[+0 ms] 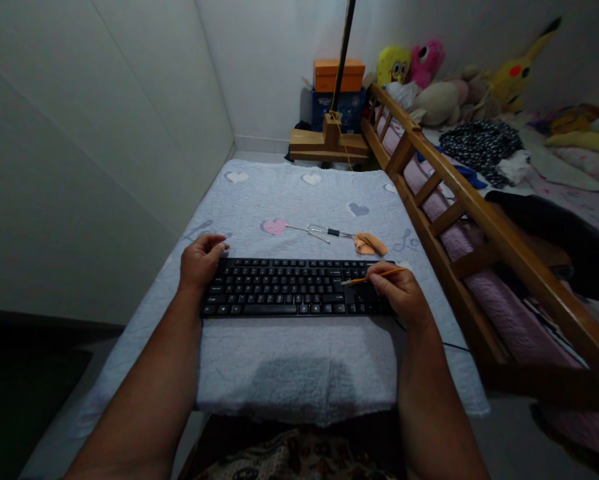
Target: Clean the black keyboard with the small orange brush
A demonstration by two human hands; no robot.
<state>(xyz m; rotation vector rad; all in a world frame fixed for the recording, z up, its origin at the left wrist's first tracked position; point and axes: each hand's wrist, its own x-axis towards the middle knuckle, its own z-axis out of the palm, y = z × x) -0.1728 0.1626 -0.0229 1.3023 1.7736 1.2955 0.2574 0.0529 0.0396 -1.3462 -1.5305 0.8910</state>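
A black keyboard (279, 288) lies flat across the cloth-covered table. My left hand (199, 261) rests against its far left corner, fingers curled in and the thumb close to the index finger. Whatever these fingers may hold is hidden. In a pinch, my right hand (396, 288) grips a thin brush with an orange handle (364, 279). The brush's pale tip is over the keys near the right end of the keyboard. Behind the keyboard lie a thin white stick (306, 230), a tool with a black grip and metal ends (333, 233), and a crumpled orange cloth (369, 243).
A pale blue cloth with hearts (299, 360) covers the table. A black cable (456, 347) runs off to the right. Along the right stands a wooden bed rail (459, 187), with plush toys and clothes beyond. Boxes (339, 75) and a wooden stand (309, 141) are behind.
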